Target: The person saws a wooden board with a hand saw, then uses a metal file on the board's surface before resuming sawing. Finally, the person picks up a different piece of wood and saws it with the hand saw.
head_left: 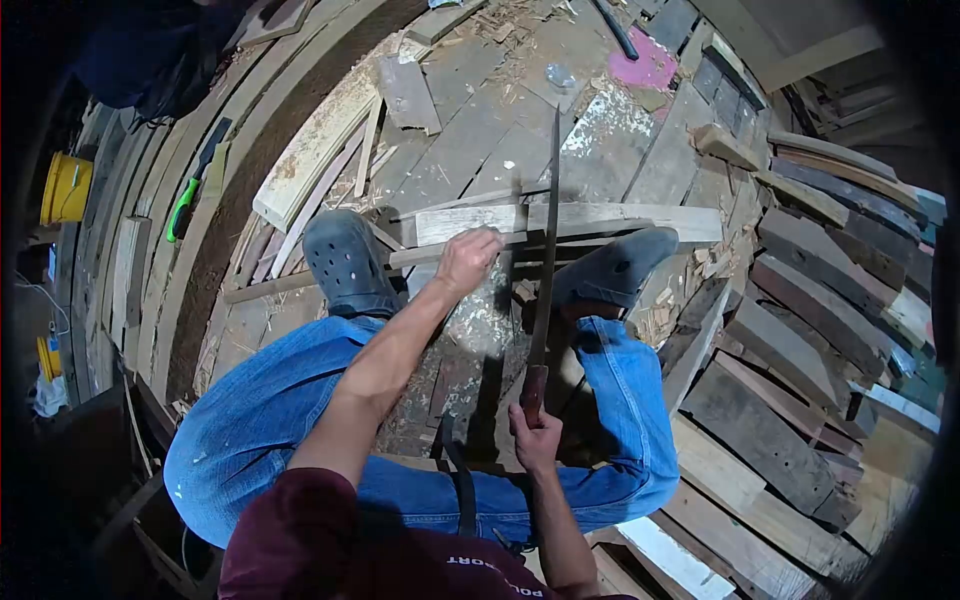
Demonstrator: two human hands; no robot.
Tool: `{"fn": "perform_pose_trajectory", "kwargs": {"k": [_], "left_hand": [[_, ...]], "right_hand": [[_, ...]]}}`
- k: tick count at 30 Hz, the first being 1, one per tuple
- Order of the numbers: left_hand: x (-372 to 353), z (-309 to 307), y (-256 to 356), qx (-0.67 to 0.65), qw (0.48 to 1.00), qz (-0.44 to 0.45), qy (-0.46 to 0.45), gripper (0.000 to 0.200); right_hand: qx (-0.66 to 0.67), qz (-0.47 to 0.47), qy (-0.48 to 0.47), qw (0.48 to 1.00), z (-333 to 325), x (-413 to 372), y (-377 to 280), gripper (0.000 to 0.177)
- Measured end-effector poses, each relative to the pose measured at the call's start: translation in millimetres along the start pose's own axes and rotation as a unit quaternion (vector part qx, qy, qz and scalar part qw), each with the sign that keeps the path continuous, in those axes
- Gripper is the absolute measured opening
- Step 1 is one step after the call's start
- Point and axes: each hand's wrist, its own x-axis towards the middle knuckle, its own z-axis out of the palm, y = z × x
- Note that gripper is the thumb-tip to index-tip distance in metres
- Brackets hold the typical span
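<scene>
My right hand (537,437) is wrapped round the dark red handle of a long, narrow machete-like blade (550,240), which points away from me across the wood. My left hand (470,260) grips a thin wooden strip (415,257) near its end. Just beyond it lies a pale wooden piece (465,222), and a longer pale board (690,222) runs to the right, behind the blade. My feet in grey clogs (345,262) stand on either side, the right one against the wood.
Stacked wood blocks (780,430) fill the right side. Long curved planks (250,130) line the left, with a green-handled saw (190,195) on them. A yellow bucket (66,188) stands far left. A pink piece (645,65) and shavings lie ahead. At top left is a person's dark clothing (150,55).
</scene>
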Motion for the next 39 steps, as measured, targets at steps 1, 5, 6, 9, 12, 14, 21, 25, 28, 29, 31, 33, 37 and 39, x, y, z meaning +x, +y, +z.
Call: {"fn": "perform_pose_trajectory", "kwargs": {"k": [1,5,6,9,12,14,21,25,28,29,31,33,37,39], "left_hand": [[1,1,0,0.001,1.0,0.002,0.001,0.02],[3,-1,1,-0.008,0.999,-0.021,-0.044,0.025],[2,-1,0,-0.004,0.997,-0.034,-0.066,0.026],[1,0,-2,0.004,0.995,-0.043,-0.093,0.029],[1,0,-4,0.01,0.995,-0.039,-0.094,0.032],[4,1,-5,0.001,0.996,-0.042,-0.082,0.033],[28,-7,-5,-0.023,0.998,0.043,-0.046,0.024],[12,-5,-28,-0.001,0.995,0.04,-0.092,0.023],[7,-14,-31,-0.006,0.994,-0.015,-0.108,0.033],[9,-16,-27,-0.002,0.991,-0.055,-0.12,0.037],[6,-10,-29,0.027,0.989,-0.104,-0.106,0.039],[8,-7,-31,0.034,0.991,-0.084,-0.095,0.036],[10,-8,-32,0.01,0.991,-0.057,-0.117,0.032],[11,-8,-37,-0.022,0.99,-0.05,-0.131,0.027]], "right_hand": [[-0.003,-0.002,0.001,1.0,0,0,0,0.035],[-0.014,-0.022,0.004,1.0,-3,5,11,0.039],[-0.017,-0.029,0.004,0.999,-3,6,12,0.041],[-0.013,-0.004,-0.001,1.0,-4,5,11,0.043],[-0.011,-0.011,-0.001,1.0,-3,6,10,0.042],[-0.039,-0.011,-0.014,0.999,-6,6,17,0.037],[-0.031,-0.026,0.007,0.999,-3,7,4,0.042],[-0.015,0.006,-0.01,1.0,-5,8,6,0.042],[-0.013,0.019,-0.029,0.999,-6,9,18,0.039],[-0.005,0.022,-0.037,0.999,-6,9,19,0.036],[-0.002,0.022,-0.052,0.998,-4,8,15,0.035],[-0.01,0.008,-0.065,0.998,-4,9,7,0.038],[-0.075,-0.012,-0.073,0.994,-6,15,11,0.045],[-0.088,0.0,-0.08,0.993,-5,20,11,0.047]]}}
